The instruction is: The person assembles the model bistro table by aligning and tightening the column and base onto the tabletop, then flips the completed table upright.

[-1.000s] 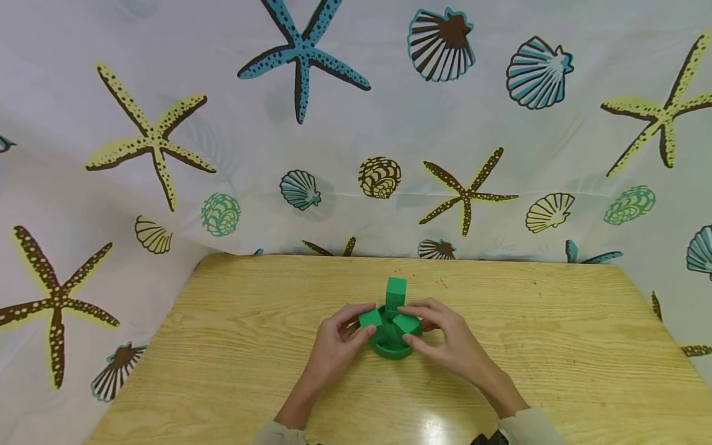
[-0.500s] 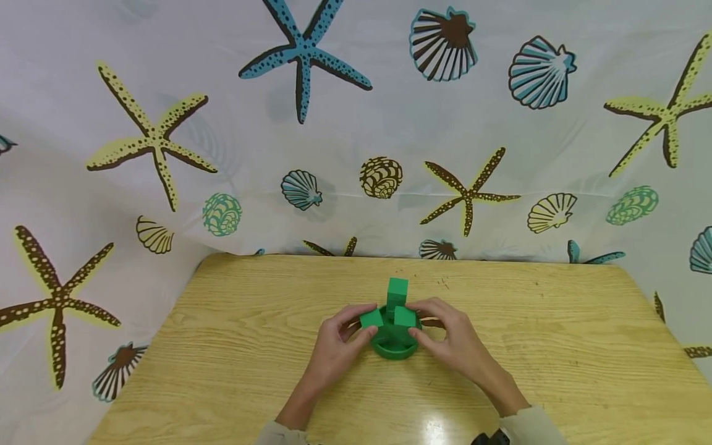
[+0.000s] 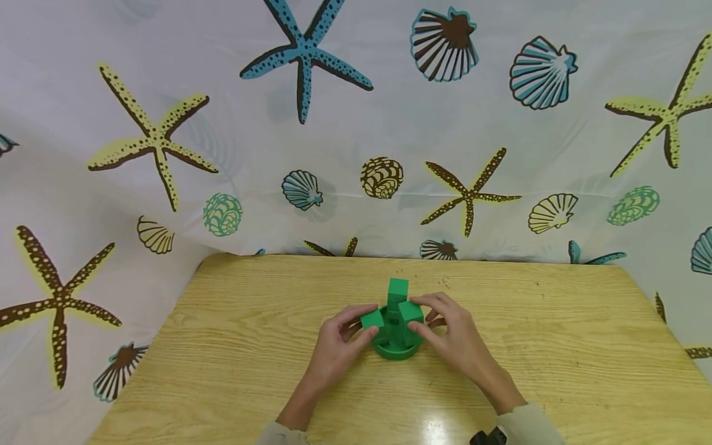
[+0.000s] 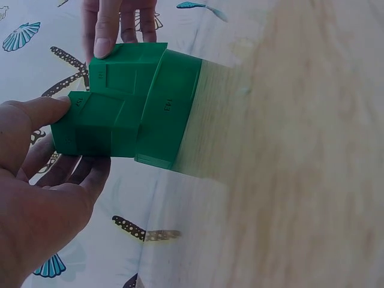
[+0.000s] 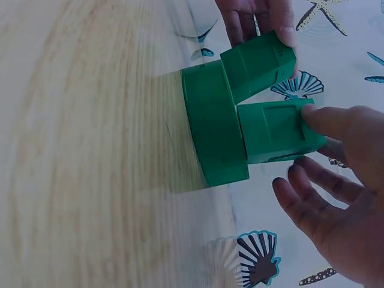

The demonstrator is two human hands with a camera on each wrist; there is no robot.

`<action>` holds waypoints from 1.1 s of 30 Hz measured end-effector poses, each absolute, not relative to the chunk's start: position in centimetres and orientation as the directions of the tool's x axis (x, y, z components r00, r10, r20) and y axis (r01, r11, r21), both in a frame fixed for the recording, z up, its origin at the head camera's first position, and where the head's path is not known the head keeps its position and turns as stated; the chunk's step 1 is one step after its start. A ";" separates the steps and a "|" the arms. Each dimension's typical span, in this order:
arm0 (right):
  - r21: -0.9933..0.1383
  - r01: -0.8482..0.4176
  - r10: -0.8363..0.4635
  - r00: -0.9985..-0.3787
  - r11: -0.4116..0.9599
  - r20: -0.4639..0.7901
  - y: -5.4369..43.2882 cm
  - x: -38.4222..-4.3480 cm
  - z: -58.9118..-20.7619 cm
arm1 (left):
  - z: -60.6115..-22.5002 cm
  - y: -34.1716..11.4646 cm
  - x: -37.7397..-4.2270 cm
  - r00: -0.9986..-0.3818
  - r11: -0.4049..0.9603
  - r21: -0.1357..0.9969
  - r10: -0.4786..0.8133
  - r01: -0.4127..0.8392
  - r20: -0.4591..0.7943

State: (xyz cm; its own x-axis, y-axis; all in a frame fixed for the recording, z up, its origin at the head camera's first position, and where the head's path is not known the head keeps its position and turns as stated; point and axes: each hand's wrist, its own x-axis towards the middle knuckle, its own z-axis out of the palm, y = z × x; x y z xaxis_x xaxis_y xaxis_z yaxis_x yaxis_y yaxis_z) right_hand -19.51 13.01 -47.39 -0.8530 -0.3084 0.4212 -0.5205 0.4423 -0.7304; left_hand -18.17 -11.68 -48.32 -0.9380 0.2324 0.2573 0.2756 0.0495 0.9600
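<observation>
A round green base (image 3: 395,355) with a raised rim sits on the table, and three square-topped green blocks stand up from it. My left hand (image 3: 334,349) grips the left block (image 3: 372,319) between thumb and fingers. The right block (image 3: 411,311) is pinched near its top by my right hand (image 3: 458,340). Behind these two, the back block (image 3: 398,290) rises untouched. In the right wrist view the right block (image 5: 273,133) meets the base's top, while the left block (image 5: 258,66) leans away from it. How deep the blocks sit inside the base is hidden.
A wooden table (image 3: 261,296) lies under everything. Behind and at both sides hangs a white cloth (image 3: 345,142) printed with starfish and shells, meeting the table's far edge.
The right block has turned and its top has shifted to the right, with my right hand's fingers changing their hold. My left hand and the left block have hardly moved.
</observation>
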 end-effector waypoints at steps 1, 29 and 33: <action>-0.745 -0.514 -0.302 -0.857 0.426 0.418 13.1 -19.5 -47.4 | -48.3 -11.7 -18.2 -0.938 0.049 0.960 0.232 0.275 0.257; -0.817 -0.474 -0.304 -0.872 0.329 0.383 15.0 -18.4 -47.8 | -48.5 -11.7 -18.1 -0.944 0.084 0.959 0.217 0.271 0.248; -0.808 -0.484 -0.305 -0.868 0.336 0.392 14.6 -18.4 -48.1 | -48.6 -11.7 -18.2 -0.941 0.074 0.958 0.224 0.278 0.255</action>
State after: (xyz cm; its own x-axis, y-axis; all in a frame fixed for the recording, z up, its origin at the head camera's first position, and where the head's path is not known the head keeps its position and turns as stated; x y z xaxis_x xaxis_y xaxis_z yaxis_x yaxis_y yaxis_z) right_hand -18.42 14.65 -48.09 -0.8676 -0.3054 0.3924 -0.4837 0.3356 -0.8083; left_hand -18.18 -11.68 -48.62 -0.9406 0.2241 0.2553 0.2776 0.0743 0.9578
